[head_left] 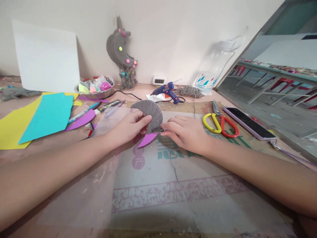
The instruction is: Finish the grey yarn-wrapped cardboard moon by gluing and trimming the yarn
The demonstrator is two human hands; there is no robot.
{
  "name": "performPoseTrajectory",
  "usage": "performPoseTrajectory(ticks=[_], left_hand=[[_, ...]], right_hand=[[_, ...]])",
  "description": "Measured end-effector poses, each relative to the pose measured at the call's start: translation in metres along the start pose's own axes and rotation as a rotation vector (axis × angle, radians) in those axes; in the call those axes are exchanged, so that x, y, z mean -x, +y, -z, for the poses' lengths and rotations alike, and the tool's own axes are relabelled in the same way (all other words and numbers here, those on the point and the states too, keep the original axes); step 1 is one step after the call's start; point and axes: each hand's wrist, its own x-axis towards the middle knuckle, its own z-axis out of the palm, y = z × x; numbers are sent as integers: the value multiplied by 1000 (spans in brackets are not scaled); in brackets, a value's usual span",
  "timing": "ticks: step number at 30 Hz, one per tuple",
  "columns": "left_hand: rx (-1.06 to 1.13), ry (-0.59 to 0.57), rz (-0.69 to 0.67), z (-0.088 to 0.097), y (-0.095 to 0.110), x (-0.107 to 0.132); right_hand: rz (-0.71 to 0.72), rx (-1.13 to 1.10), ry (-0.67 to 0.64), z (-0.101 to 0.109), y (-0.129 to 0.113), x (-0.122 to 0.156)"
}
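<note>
Between both hands is a purple crescent cutout (146, 140), most of it wrapped in grey yarn (155, 114); its lower tip shows bare purple. My left hand (132, 124) grips the wrapped part, thumb on top and fingers underneath. At the right edge of the crescent, my right hand (184, 132) is closed with thumb and forefinger pinched on the grey yarn. A loose strand (174, 163) trails below over the plastic-covered cardboard (153, 198).
A blue glue gun (167, 92), a grey yarn bundle (189, 92) and a small clock (158, 80) stand behind. Scissors (216, 122) and a phone (249, 122) lie right. Left are coloured sheets (47, 115) and a metal bowl (92, 95). A decorated grey moon (119, 49) hangs on the wall.
</note>
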Motion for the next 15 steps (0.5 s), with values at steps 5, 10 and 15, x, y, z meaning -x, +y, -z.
performPoseTrajectory(ticks=[5, 10, 15], left_hand=[[-30, 2, -4, 1, 2, 1], [-6, 4, -2, 0, 0, 1], [20, 7, 12, -1, -1, 0]], right_hand=[[3, -14, -7, 0, 0, -1], [15, -1, -7, 0, 0, -1], [21, -10, 0, 0, 1, 0]])
